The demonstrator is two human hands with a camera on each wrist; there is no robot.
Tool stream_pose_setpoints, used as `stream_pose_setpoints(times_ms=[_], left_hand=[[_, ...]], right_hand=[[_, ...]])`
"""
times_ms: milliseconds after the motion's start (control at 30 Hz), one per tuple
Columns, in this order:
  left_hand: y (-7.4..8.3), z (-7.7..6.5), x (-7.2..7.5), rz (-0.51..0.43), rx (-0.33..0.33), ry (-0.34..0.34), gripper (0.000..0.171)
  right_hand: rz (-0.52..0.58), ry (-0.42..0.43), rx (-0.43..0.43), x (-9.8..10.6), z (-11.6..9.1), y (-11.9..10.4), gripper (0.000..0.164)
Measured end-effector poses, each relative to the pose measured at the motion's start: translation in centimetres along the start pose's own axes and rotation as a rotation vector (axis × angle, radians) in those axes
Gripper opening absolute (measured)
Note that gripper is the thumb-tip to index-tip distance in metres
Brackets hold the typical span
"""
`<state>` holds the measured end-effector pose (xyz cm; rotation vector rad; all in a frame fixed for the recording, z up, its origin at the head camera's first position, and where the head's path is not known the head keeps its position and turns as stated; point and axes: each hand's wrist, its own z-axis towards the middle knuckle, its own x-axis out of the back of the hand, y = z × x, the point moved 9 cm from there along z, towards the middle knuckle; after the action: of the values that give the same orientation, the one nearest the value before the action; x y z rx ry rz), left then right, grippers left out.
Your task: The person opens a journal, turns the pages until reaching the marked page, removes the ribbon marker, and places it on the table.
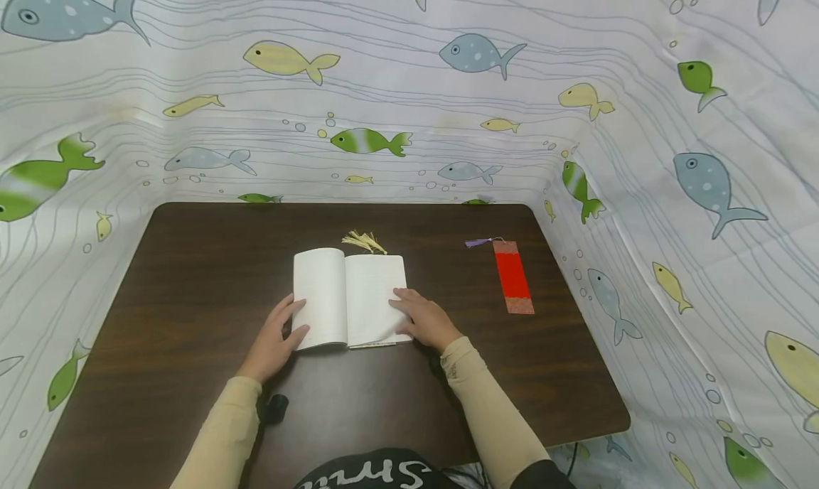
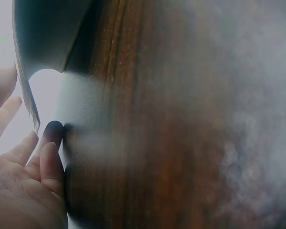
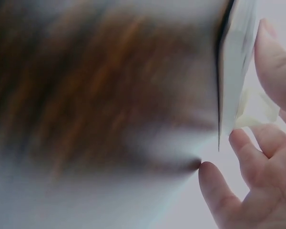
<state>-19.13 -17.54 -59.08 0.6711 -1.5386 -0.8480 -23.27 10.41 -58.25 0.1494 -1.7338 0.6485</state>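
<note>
An open book (image 1: 320,301) with blank-looking white pages lies on the brown table. My left hand (image 1: 274,343) is at its left edge, fingers spread and fingertips touching the side. The right hand (image 1: 425,320) rests on the right page (image 1: 373,293), fingers extended over its outer edge and thumb near the lower corner, where the paper bends slightly. In the left wrist view, the left hand (image 2: 24,176) has relaxed fingers beside the book's edge. From the right wrist view, the right hand (image 3: 267,176) has its thumb against the page side and other fingers apart.
Pale yellow tassels (image 1: 363,242) lie just beyond the book's top edge. A red bookmark (image 1: 514,277) with a purple tassel (image 1: 478,242) lies to the right on the dark wood table (image 1: 211,276). Fish-printed cloth (image 1: 397,98) surrounds the table's back and sides.
</note>
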Motion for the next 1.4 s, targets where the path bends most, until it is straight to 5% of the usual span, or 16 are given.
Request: stream_pose_setpoints(times_ms=[200,333,467,567,733,1000,1233,1400], left_hand=[[-0.1,0.0,0.1,0.007,-0.002,0.009,0.056],[0.0,0.0,0.1,0.012,-0.011,0.009,0.057],[0.0,-0.1,0.0,0.009,-0.027,0.011,0.057],[0.0,-0.1,0.0,0.0,-0.028,0.008,0.057],[-0.1,-0.1,0.0,0.001,-0.015,0.008,0.058],[0.2,0.1,0.0,0.003,-0.035,0.017,0.055],[0.1,0.5,0.3,-0.033,-0.042,0.044,0.053],[-0.5,0.1,0.5,-0.116,0.008,0.046,0.054]], right_hand=[[0.046,0.069,-0.027,0.6,0.3,-0.3,0.055],[0.138,0.162,-0.068,1.1,0.5,-0.1,0.083],[0.353,0.226,-0.09,1.5,0.3,-0.1,0.103],[0.515,0.185,-0.054,1.1,0.3,-1.1,0.094],[0.597,0.043,0.041,-0.2,0.1,-4.2,0.07],[0.361,-0.03,0.233,-1.0,0.2,-9.1,0.07],[0.076,-0.006,0.289,-1.6,0.4,-10.4,0.056],[0.001,0.024,0.32,-1.8,0.0,-11.0,0.055]])
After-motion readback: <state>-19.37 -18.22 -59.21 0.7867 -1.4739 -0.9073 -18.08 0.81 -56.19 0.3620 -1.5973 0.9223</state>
